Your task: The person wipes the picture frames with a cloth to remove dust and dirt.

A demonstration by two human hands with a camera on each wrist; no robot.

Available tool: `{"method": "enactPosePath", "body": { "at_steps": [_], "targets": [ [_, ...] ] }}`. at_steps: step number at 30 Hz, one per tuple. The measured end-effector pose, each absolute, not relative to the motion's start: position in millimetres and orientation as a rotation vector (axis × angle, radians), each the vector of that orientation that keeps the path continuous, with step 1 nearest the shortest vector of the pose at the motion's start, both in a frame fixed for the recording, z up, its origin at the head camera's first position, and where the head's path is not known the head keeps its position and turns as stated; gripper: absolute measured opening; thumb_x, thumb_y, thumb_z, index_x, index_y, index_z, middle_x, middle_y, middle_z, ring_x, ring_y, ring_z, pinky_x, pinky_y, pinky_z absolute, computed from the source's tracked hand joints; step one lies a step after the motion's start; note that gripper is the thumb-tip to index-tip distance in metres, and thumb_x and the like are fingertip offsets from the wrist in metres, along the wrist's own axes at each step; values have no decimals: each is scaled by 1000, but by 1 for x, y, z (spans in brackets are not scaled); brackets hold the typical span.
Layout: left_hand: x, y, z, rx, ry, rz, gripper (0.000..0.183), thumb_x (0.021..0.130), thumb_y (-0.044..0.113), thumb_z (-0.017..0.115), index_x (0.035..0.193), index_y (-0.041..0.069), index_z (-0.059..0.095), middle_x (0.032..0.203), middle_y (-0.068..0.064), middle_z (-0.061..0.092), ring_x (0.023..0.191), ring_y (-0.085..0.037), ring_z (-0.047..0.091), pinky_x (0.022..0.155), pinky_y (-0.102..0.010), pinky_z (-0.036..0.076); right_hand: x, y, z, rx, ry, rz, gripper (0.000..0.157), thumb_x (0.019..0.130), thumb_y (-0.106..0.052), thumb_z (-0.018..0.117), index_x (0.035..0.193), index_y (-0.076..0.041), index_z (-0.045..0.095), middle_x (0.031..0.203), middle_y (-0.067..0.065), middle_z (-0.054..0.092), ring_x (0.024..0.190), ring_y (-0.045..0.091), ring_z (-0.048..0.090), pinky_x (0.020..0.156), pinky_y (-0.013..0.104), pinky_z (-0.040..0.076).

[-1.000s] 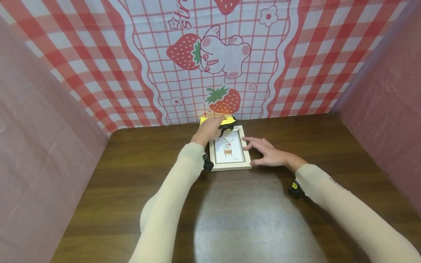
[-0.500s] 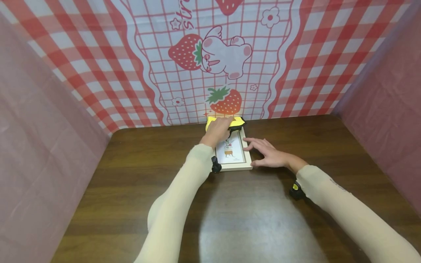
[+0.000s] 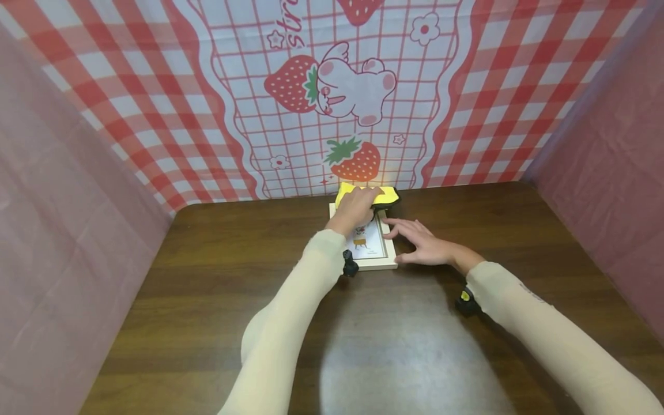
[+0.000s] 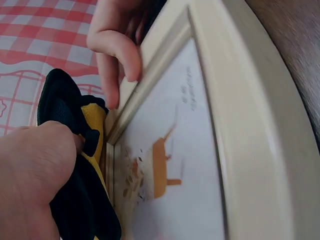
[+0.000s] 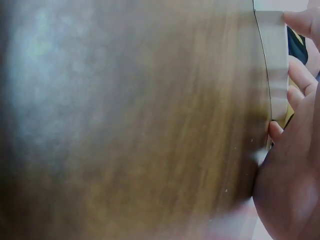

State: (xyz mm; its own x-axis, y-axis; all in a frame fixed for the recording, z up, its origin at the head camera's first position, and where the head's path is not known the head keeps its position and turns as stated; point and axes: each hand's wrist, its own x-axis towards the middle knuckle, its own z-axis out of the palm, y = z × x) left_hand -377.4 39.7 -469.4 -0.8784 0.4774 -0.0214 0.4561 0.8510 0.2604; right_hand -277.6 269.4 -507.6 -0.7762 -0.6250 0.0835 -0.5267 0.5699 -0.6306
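A cream picture frame (image 3: 376,264) lies flat on the wooden table against the patterned backdrop, holding a print of a potted plant. My left hand (image 3: 355,210) grips a yellow and black cloth (image 3: 386,197) over the frame's far end, hiding part of the print. In the left wrist view, bunched black and yellow folds of the cloth (image 4: 67,102) show under the left thumb. Fingertips and thumb of my right hand (image 3: 425,245) rest against the frame's right edge. The right wrist view catches the frame's side (image 5: 277,62) with those fingertips touching it.
The brown wooden table (image 3: 218,300) stretches around the frame. A red-and-white strawberry backdrop (image 3: 332,115) rises at its back edge, with pink fabric walls (image 3: 607,138) at both sides. Small dark wrist cameras sit at both sleeves.
My left hand has moved the cloth rightward across the far end of the frame, uncovering its upper left corner. The right hand and the frame stay in place.
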Motion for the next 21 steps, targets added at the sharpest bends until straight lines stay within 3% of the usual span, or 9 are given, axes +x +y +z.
{"method": "enactPosePath", "body": {
  "at_steps": [7, 21],
  "targets": [
    [-381, 36, -478, 756, 2968, 330, 61, 110, 11, 67, 166, 29, 53, 166, -1, 64, 155, -28, 60, 129, -50, 51, -276, 269, -504, -967, 2632, -996, 49, 95, -39, 84, 137, -24, 66, 182, 19, 36, 168, 53, 27, 131, 90, 1],
    [-383, 12, -483, 776, 3014, 280, 65, 105, 8, 74, 165, 29, 56, 160, -5, 70, 147, -32, 65, 122, -51, 56, -277, 269, -505, -880, 2627, -982, 47, 95, -27, 86, 138, -22, 66, 186, 14, 32, 174, 46, 24, 137, 83, -2]
  ]
}}
